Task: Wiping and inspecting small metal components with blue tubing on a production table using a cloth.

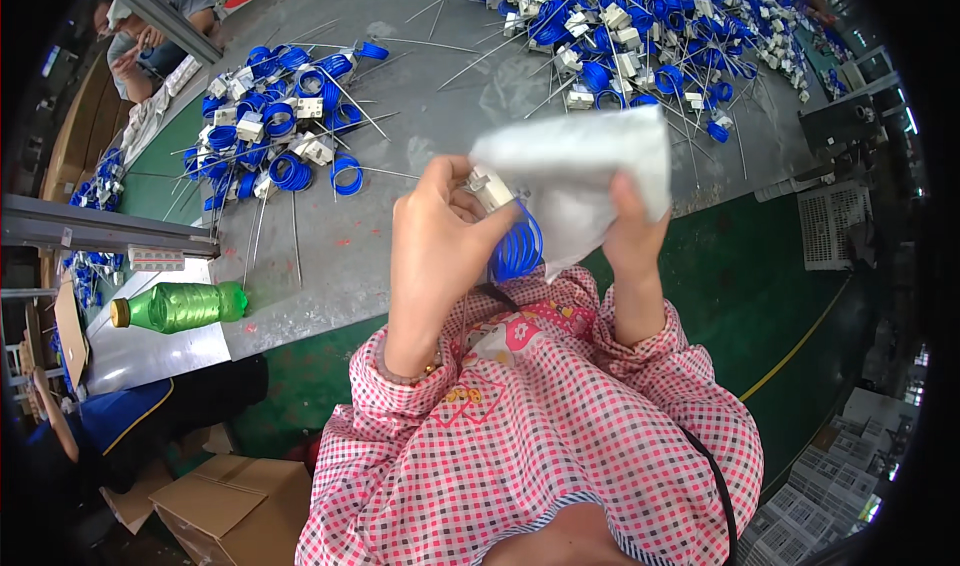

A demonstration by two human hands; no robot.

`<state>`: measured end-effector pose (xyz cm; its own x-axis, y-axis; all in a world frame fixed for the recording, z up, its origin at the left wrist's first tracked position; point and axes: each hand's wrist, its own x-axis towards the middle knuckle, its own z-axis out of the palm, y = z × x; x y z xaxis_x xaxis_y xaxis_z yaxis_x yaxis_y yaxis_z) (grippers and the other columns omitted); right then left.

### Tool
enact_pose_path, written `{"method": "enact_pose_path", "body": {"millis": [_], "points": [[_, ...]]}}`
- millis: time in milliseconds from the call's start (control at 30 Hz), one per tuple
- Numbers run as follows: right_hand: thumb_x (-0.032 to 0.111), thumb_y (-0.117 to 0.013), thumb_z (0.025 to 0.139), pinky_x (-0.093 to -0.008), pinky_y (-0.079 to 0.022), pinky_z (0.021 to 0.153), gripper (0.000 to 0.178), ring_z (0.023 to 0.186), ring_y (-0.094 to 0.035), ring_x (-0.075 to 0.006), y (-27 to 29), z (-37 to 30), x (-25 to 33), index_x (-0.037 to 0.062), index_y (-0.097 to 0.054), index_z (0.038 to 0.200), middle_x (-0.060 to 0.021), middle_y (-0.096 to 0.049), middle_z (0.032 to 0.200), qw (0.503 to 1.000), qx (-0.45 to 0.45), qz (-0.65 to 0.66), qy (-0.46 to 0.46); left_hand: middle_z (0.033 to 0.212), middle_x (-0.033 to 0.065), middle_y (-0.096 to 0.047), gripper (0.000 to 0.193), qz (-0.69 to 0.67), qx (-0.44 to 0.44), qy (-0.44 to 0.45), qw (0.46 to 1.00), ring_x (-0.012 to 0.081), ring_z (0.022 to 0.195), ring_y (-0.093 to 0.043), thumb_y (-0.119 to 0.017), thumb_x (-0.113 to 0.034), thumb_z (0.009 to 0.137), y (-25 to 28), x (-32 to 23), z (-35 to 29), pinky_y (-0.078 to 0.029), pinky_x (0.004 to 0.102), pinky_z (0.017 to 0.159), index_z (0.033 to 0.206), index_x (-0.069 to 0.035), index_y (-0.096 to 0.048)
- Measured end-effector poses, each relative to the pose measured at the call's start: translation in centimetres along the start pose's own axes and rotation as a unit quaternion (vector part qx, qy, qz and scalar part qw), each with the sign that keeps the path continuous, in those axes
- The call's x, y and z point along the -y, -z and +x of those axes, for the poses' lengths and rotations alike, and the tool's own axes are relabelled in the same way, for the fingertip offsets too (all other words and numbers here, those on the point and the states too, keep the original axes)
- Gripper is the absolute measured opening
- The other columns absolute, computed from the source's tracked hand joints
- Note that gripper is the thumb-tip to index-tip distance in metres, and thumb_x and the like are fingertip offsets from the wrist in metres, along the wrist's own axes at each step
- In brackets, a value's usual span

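Observation:
My left hand is closed round the white block of a thermostat-like part, which has a coil of blue wire hanging below it. In my right hand is a white plastic bag, gripped at its right side and blurred by motion. The bag's left edge lies close by the white block; whether they touch I cannot tell. Similar parts with blue coils, white blocks and thin metal rods lie in a pile on the grey table, beyond my left hand.
A larger heap of such parts covers the table's far right. A green bottle lies on its side at the left. Cardboard boxes stand at lower left, a white crate at right. Another person sits at far left.

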<state>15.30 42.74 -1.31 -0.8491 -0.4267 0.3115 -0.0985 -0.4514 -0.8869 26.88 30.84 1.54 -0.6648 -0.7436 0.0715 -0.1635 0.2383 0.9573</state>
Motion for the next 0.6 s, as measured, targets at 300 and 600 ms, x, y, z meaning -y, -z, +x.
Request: {"method": "enact_pose_path", "body": {"millis": [300,600], "points": [[0.005,-0.064,0.067,-0.0262,-0.044,0.067,0.031,0.078,-0.056,-0.0141,-2.9,0.8,0.3,-0.0036,-0.053,0.094,-0.0099,-0.058,0.083,0.899,0.246,-0.224,0.286,0.059,0.0079,-0.057,0.033,-0.030,0.015,-0.021,0.999,0.0091,0.051,-0.053,-0.067,-0.006,0.059,0.1,-0.4,-0.6,-0.043,0.0228,0.048,0.088,0.004,-0.054],[0.002,-0.062,0.061,-0.0303,-0.045,0.063,0.023,0.069,-0.058,-0.0240,-2.3,1.0,0.7,-0.0035,-0.057,0.083,-0.0135,-0.059,0.078,0.877,0.288,-0.220,0.316,0.068,0.0145,-0.061,0.031,-0.069,-0.025,-0.014,0.997,0.0206,0.061,-0.061,-0.066,-0.005,0.057,-0.7,0.9,-0.6,-0.047,0.0279,0.055,0.085,0.004,-0.055]]}}
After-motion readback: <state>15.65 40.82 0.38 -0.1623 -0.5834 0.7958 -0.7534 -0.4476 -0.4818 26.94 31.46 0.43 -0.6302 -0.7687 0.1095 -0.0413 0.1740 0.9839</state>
